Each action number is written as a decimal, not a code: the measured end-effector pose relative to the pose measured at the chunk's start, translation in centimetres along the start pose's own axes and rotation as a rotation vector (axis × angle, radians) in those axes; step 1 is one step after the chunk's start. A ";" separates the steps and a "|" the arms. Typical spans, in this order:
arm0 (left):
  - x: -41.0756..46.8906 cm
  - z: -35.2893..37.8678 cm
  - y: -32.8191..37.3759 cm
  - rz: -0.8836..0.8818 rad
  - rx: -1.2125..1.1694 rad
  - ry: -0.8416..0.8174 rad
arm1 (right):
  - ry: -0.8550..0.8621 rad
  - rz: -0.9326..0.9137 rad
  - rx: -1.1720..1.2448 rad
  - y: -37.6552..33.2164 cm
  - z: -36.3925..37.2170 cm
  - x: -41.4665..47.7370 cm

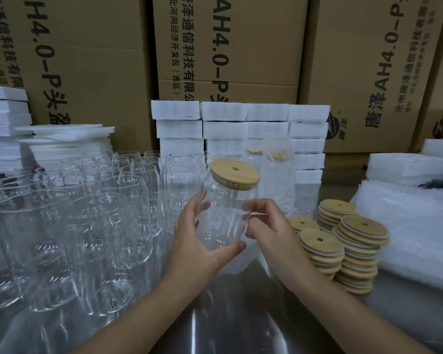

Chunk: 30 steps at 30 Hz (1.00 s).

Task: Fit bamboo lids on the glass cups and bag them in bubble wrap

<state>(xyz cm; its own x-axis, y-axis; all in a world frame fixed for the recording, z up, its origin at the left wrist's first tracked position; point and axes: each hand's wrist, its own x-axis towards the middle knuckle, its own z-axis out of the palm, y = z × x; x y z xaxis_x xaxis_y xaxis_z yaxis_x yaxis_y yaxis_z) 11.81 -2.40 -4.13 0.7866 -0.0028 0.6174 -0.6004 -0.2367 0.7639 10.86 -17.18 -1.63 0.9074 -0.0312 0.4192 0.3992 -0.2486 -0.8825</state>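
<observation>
I held the cup [223, 215] tilted above the bench [241, 315] middle, lid [234, 172] seated on its mouth. My left hand [200, 241] cupped its base, fingers spread, thumb under. My right hand [269, 226] pinched the cup's side. Lid stacks [343, 241] stood just right; bare cups [69, 226] crowded the left edge.
</observation>
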 end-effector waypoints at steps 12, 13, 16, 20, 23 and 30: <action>0.3 -0.1 -0.6 0.018 -0.012 -0.130 | -0.096 0.050 0.136 -0.1 1.3 -0.3; 0.3 -0.1 -0.6 0.017 -0.020 -0.134 | -0.075 0.042 0.113 -0.1 1.3 -0.3; 0.4 -0.1 -0.6 0.010 -0.034 -0.147 | -0.029 -0.002 0.086 -0.4 1.2 -0.4; 0.5 -0.4 -0.7 -0.094 -0.100 -0.148 | 0.025 -0.030 0.193 -0.4 0.9 -0.1; 0.8 -0.7 -0.2 -0.225 -0.277 -0.109 | 0.096 -0.038 0.293 -0.4 0.7 0.2; 1.5 0.0 0.3 -0.621 -0.612 -0.075 | 0.165 -0.036 0.330 -0.2 0.1 0.7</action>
<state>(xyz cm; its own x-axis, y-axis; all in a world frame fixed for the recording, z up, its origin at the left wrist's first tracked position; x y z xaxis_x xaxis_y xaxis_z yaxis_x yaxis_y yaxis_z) 12.81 -2.46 -2.96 0.9916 -0.1152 0.0582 -0.0149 0.3462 0.9380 11.40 -17.02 -1.17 0.8691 -0.1908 0.4563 0.4760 0.0723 -0.8764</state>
